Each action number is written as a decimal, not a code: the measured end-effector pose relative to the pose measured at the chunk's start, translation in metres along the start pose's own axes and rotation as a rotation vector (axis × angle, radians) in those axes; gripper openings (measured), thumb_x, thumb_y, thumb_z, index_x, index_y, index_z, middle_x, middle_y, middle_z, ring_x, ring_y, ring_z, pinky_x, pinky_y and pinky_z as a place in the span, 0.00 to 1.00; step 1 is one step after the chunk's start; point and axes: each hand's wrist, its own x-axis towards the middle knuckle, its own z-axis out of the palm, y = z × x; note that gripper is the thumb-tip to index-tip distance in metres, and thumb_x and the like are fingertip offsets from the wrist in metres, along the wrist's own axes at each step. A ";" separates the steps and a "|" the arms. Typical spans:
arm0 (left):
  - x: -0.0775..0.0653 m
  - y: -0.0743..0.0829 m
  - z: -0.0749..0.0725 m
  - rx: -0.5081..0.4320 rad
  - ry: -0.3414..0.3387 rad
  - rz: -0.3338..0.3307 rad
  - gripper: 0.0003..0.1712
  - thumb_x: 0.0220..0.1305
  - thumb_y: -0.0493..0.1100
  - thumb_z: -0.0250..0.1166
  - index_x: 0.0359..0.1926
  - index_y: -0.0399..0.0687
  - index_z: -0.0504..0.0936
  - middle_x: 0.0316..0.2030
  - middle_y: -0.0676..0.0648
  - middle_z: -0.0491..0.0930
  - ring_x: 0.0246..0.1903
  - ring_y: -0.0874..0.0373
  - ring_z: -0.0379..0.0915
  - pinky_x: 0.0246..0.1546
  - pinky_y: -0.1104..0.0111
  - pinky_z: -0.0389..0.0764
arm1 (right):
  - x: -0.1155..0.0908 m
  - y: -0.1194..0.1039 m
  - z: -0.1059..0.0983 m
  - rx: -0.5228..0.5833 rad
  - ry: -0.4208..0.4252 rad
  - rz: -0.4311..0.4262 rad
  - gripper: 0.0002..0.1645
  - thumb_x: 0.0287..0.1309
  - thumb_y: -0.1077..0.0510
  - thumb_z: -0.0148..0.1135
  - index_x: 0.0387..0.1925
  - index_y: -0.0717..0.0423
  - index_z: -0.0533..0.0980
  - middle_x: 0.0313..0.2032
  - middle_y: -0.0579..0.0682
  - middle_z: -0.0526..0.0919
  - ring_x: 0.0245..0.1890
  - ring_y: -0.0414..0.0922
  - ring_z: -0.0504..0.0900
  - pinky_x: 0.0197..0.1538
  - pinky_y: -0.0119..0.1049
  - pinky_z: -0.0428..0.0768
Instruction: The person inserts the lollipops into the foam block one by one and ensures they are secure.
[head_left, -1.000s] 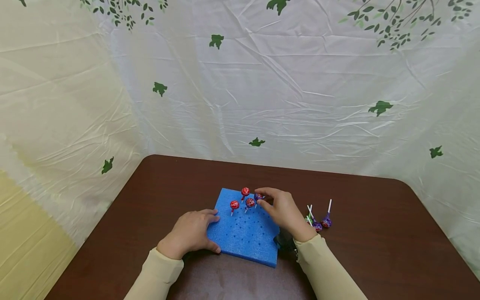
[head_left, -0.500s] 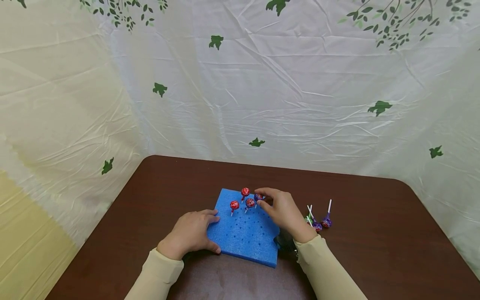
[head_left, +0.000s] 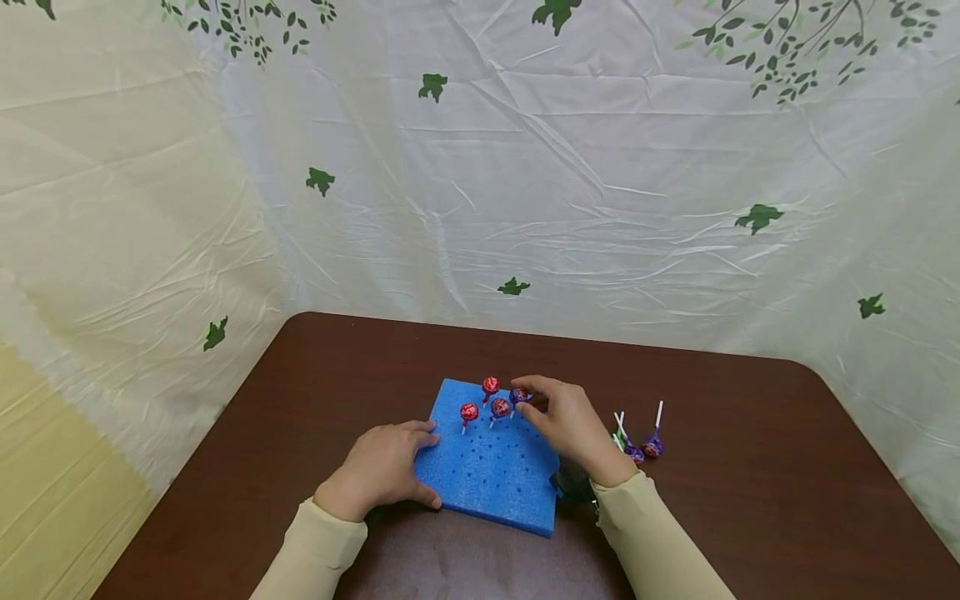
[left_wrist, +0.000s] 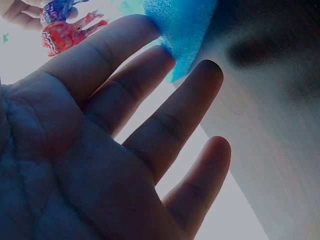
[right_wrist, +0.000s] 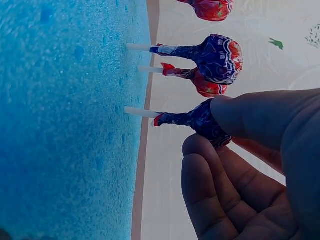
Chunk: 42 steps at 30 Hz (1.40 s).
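My right hand pinches the wrapped head of a purple lollipop between thumb and fingers. Its white stick meets the surface of the blue foam block, near the far edge. Beside it a second purple-and-red lollipop and two red ones, one at the far edge and one further left, stand upright in the foam. My left hand rests against the block's left side, fingers extended and thumb at the near corner. In the left wrist view, fingertips touch the foam edge.
Right of the block, on the brown table, lie several loose lollipops, among them a purple one with its stick up. A dark object is partly hidden behind my right wrist. Small holes dot the foam. A white leaf-print curtain hangs behind.
My right hand and the pinched lollipop have shifted very slightly right. The left hand and the block hold their place; the head view has tilted a touch.
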 end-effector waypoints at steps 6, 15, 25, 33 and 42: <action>0.000 0.000 0.000 -0.002 -0.002 0.000 0.49 0.37 0.65 0.81 0.59 0.45 0.82 0.63 0.46 0.76 0.59 0.43 0.74 0.56 0.48 0.74 | 0.000 0.001 0.000 0.000 -0.003 -0.003 0.23 0.62 0.59 0.69 0.59 0.53 0.79 0.47 0.51 0.84 0.41 0.47 0.84 0.44 0.43 0.85; 0.000 0.000 0.000 -0.006 0.003 -0.001 0.49 0.37 0.65 0.81 0.59 0.44 0.82 0.62 0.45 0.76 0.58 0.43 0.74 0.56 0.48 0.74 | 0.000 0.001 -0.004 0.003 0.000 -0.003 0.23 0.62 0.58 0.70 0.58 0.54 0.78 0.48 0.51 0.84 0.42 0.47 0.85 0.43 0.43 0.85; 0.000 0.001 0.001 0.005 0.013 0.003 0.48 0.36 0.65 0.81 0.58 0.44 0.83 0.62 0.45 0.77 0.58 0.43 0.74 0.55 0.48 0.75 | -0.004 -0.003 -0.017 0.001 0.032 -0.025 0.24 0.61 0.59 0.70 0.58 0.56 0.78 0.47 0.52 0.85 0.41 0.47 0.84 0.45 0.47 0.84; 0.000 0.000 0.004 0.013 0.010 0.005 0.49 0.36 0.66 0.80 0.59 0.45 0.83 0.62 0.46 0.76 0.58 0.44 0.74 0.55 0.48 0.75 | -0.013 -0.004 -0.039 0.015 0.074 -0.054 0.24 0.62 0.60 0.69 0.60 0.56 0.77 0.47 0.55 0.85 0.41 0.47 0.84 0.44 0.44 0.84; 0.000 -0.001 0.003 0.011 0.006 0.004 0.49 0.37 0.66 0.80 0.59 0.46 0.82 0.62 0.46 0.76 0.59 0.44 0.74 0.55 0.48 0.75 | -0.029 0.007 -0.062 -0.005 0.109 -0.032 0.25 0.63 0.60 0.68 0.61 0.57 0.76 0.48 0.54 0.84 0.42 0.48 0.85 0.44 0.46 0.84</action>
